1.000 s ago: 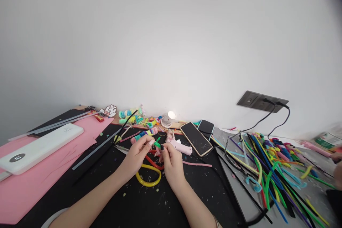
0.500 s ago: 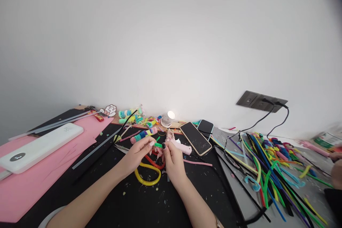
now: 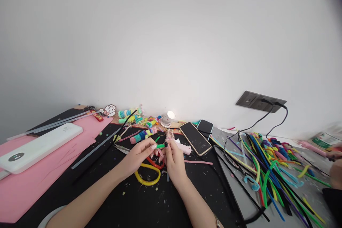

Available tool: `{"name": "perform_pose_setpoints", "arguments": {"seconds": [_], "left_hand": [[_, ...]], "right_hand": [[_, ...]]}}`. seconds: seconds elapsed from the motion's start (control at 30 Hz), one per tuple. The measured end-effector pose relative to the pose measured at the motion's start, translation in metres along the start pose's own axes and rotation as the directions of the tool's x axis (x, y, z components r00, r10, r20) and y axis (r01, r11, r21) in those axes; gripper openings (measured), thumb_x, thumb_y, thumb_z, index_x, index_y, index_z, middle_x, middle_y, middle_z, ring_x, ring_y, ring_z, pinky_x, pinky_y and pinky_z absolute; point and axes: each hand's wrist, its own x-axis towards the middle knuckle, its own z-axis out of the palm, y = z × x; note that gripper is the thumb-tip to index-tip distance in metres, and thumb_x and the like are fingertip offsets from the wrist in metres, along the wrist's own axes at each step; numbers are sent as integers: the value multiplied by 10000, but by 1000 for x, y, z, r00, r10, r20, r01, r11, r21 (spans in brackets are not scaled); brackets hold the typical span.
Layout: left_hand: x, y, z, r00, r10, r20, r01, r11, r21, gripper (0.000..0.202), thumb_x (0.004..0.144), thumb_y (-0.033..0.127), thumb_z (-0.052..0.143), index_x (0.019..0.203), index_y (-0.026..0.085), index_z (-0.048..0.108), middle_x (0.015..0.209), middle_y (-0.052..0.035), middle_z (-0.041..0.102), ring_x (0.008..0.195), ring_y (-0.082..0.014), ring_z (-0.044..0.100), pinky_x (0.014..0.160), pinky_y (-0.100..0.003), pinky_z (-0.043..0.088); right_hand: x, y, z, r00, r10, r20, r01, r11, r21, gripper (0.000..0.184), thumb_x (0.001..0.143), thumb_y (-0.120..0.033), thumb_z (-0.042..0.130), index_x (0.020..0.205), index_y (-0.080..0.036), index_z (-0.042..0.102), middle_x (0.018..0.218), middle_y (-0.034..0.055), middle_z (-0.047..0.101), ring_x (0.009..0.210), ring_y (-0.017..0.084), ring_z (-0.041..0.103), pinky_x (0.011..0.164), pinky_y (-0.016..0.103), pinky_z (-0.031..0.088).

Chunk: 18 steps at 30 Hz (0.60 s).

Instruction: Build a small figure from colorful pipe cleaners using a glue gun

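Observation:
Between the fingertips of both hands is a short green pipe cleaner [image 3: 160, 146]. My left hand [image 3: 141, 152] pinches its left end, and my right hand [image 3: 173, 160] grips the right end with dark-nailed fingers. Just beneath them on the black mat lie scissors [image 3: 148, 184] with yellow and red handles, their blades partly covered by my left hand. A pale pink glue gun [image 3: 185, 148] lies behind my right hand, largely hidden. Striped rolls of coloured pipe cleaner [image 3: 143, 135] rest beyond my left hand.
Left are a pink sheet [image 3: 29, 199] and a white power bank [image 3: 42, 148]. Two phones [image 3: 195, 138] lie right of centre. Many loose pipe cleaners [image 3: 269, 174] cover the grey board. Cables run to a wall socket [image 3: 260, 101]. Another person's hand [image 3: 336, 174] is at the right edge.
Both hands keep hold of the green pipe cleaner. Their fingertips have moved slightly apart, and a little more of it shows between them. The rest looks the same.

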Motion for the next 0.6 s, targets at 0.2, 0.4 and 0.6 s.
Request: {"name": "perform_pose_setpoints", "arguments": {"seconds": [0.2, 0.4, 0.6], "left_hand": [[-1, -5, 1, 998, -47, -40, 45, 998, -53, 315, 912, 464, 536, 743, 200, 567, 717, 20, 523, 707, -159, 471, 716, -284, 391], [-3, 0, 5, 984, -174, 34, 175, 922, -346, 300, 873, 473, 621, 801, 184, 588, 734, 16, 541, 681, -125, 459, 676, -261, 379], [-4, -1, 7, 972, -205, 116, 234, 893, -385, 330, 900, 512, 564, 877, 183, 551, 746, 10, 577, 607, -102, 452, 586, -251, 317]], "right_hand": [[-1, 4, 1, 1000, 3, -18, -3, 1000, 16, 305, 1007, -387, 328, 795, -224, 473, 541, -28, 540, 482, 159, 520, 549, 268, 399], [0, 2, -1, 999, -16, -44, 14, 999, -28, 300, 1002, -364, 321, 774, -224, 457, 567, -22, 525, 500, 157, 507, 539, 260, 380], [0, 2, -5, 995, -72, -73, 55, 975, -214, 278, 987, -335, 318, 806, -213, 492, 576, -30, 465, 508, 153, 448, 522, 257, 328]]}}
